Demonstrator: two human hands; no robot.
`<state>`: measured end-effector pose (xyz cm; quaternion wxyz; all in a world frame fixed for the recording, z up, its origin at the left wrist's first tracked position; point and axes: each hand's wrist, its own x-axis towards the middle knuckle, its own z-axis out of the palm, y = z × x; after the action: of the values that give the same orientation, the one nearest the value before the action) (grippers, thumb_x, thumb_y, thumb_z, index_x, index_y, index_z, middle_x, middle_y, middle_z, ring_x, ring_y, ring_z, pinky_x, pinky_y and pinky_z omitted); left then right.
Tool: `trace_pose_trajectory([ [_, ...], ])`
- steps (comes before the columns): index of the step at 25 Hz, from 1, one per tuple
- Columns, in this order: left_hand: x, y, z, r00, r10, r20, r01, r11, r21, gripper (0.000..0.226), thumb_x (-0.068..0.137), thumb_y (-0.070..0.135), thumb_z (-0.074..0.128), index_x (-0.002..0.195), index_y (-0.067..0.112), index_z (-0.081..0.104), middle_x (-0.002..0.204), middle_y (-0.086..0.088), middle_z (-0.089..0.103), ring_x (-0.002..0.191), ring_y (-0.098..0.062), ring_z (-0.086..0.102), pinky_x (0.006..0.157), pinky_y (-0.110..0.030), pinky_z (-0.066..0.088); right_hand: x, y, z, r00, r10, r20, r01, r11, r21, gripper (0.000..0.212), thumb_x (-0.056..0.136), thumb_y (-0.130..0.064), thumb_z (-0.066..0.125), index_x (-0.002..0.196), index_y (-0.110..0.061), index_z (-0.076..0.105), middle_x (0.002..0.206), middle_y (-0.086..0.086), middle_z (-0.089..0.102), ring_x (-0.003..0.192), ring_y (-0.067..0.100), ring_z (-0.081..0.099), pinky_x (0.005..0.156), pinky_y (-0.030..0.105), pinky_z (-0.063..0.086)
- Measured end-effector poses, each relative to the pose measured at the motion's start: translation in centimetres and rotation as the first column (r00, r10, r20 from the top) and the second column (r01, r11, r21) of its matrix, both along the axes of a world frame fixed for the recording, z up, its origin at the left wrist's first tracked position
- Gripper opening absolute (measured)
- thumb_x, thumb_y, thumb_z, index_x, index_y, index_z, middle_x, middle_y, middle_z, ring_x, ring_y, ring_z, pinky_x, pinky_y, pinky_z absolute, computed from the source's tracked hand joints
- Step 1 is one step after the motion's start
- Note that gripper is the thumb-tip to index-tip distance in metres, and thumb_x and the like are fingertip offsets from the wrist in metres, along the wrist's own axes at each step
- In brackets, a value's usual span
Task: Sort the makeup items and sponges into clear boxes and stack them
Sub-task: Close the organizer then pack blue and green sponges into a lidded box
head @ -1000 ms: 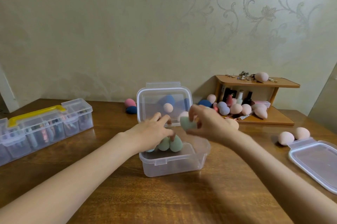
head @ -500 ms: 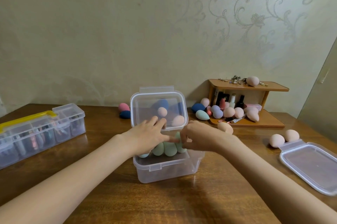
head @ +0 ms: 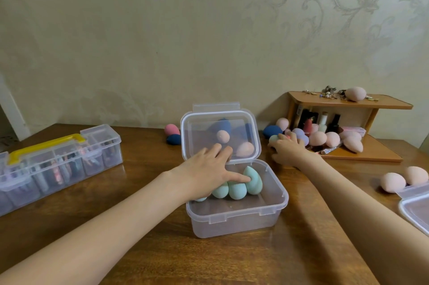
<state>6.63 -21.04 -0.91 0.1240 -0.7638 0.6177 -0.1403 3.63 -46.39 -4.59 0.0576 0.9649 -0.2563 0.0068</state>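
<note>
While the left hand [head: 204, 174] presses flat on the green sponges [head: 232, 186] in the clear box [head: 236, 212] (probably to steady them), the right hand [head: 287, 149] closes on another green sponge [head: 273, 138] beside the shelf [head: 362, 154].

Green sponge [head: 273, 138] mostly hidden under right hand [head: 289, 149]. Lid [head: 415, 208] right of it cut by frame edge. Trinkets [head: 327, 94] beyond too small to identify.

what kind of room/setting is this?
Probably a home room, at a dressing or vanity-style table: patterned wallpaper, a wooden table and a small wooden shelf holding cosmetic bottles, trinkets and makeup sponges.
</note>
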Motion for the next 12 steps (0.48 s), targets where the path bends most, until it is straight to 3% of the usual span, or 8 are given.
trace_pose_trajectory([
  [4,0.0,0.1,-0.2,1.0,0.009,0.015,-0.009,1.0,0.009,0.075,0.096,0.0,0.037,0.145,0.047,0.006,0.127,-0.011,0.029,0.113,-0.026,0.032,0.089,-0.034,0.036,0.2,-0.5,-0.6,1.0,-0.006,-0.02,0.005,0.999,-0.051,0.043,0.091,-0.014,0.048,0.133,-0.018,0.045,0.141,0.01,0.033,0.135,0.033,0.024,0.106,0.044,0.031],
  [6,0.0,0.1,-0.2,1.0,0.013,0.013,-0.013,1.0,0.013,0.075,0.096,0.0,0.037,0.146,0.047,0.006,0.127,-0.01,0.029,0.113,-0.026,0.032,0.09,-0.034,0.036,0.0,-0.2,-0.2,0.999,0.029,0.046,-0.029,1.0,-0.012,0.037,0.091,-0.013,0.048,0.128,-0.018,0.049,0.138,0.012,0.035,0.128,0.031,0.033,0.101,0.039,0.036],
  [8,-0.2,0.1,-0.2,1.0,0.02,0.018,-0.021,1.0,0.018,0.075,0.096,0.0,0.037,0.146,0.047,0.006,0.128,-0.01,0.028,0.113,-0.026,0.032,0.09,-0.034,0.036,-0.8,0.8,1.3,0.96,0.027,0.28,-0.063,0.991,0.119,0.034,0.091,-0.013,0.052,0.124,-0.016,0.052,0.134,0.014,0.037,0.118,0.03,0.043,0.095,0.034,0.041],
  [10,-0.2,0.2,-0.2,0.999,0.034,0.017,-0.034,0.999,0.024,0.075,0.096,0.0,0.038,0.146,0.047,0.007,0.129,-0.01,0.027,0.114,-0.027,0.031,0.09,-0.035,0.035,-2.1,1.8,3.4,0.848,-0.01,0.531,-0.152,0.954,0.26,0.036,0.088,-0.014,0.06,0.123,-0.015,0.052,0.126,0.014,0.041,0.107,0.028,0.051,0.089,0.032,0.044],
  [12,-0.2,0.2,-0.1,0.999,0.047,0.006,-0.048,0.999,0.016,0.074,0.096,0.001,0.039,0.145,0.047,0.008,0.13,-0.01,0.026,0.115,-0.026,0.03,0.092,-0.035,0.035,-3.9,3.0,5.5,0.762,-0.026,0.647,-0.28,0.888,0.366,0.034,0.086,-0.013,0.063,0.118,-0.016,0.053,0.115,0.011,0.049,0.097,0.025,0.057,0.084,0.032,0.051],
])
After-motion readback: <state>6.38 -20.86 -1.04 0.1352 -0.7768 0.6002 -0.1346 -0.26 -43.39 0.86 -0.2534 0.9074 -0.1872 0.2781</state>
